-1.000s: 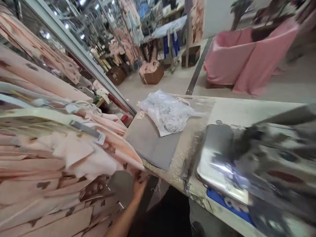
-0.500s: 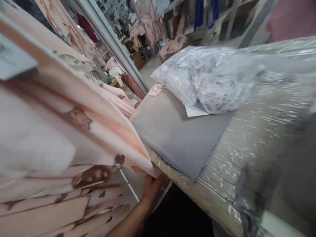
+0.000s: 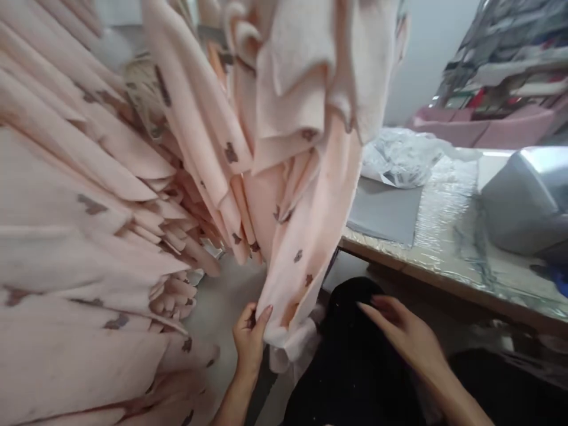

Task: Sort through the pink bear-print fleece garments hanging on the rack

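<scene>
Garment [image 3: 306, 236] hangs mid-frame; left hand [image 3: 249, 343] pinches its lower hem, right hand [image 3: 402, 331] spread open just right, touching nothing.

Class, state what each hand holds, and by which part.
Left hand grips the hanging pink garment by its bottom hem. Right hand holds nothing.

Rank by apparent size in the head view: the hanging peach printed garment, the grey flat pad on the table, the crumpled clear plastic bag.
1. Hanging peach printed garment, largest, though nearest the camera.
2 and 3. Grey flat pad and crumpled clear plastic bag look alike; unranked.
</scene>
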Tool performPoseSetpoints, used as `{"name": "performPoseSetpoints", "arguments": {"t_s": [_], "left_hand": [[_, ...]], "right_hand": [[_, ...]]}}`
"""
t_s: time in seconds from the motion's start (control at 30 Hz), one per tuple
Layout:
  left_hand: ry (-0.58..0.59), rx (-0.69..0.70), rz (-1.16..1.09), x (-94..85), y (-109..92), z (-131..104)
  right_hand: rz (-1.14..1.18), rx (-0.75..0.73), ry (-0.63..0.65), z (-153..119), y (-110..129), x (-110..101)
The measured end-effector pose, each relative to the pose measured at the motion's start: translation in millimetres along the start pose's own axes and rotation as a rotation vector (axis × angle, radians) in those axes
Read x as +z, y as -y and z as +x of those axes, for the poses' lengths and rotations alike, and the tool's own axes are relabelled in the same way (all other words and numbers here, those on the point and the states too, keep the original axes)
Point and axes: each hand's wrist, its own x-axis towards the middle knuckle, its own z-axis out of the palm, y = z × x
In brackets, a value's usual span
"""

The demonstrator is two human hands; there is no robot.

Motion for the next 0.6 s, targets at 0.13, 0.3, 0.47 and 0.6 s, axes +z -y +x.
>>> {"name": "performPoseSetpoints", "arguments": {"t_s": [0.13,0.3,0.47,0.6], "left_hand": [[-0.015,0.058,0.011,-18.4,15.0,0.0],[-0.186,0.130,0.081,-62.1,28.7,24.7],[-0.293,0.128,0.146,-63.0,23.4,25.1],[-0.297,0.169,0.213,-26.0,5.7,-16.2]], "right_hand": [[-0.087,-0.146,0.158,29.6,85.6,62.7],[-0.168,-0.060,0.180,51.7,50.2,75.2],[-0.066,-0.131,0.171,31.6,20.0,67.5],[0.066,-0.418,0.409,-42.9,60.7,122.1]]}}
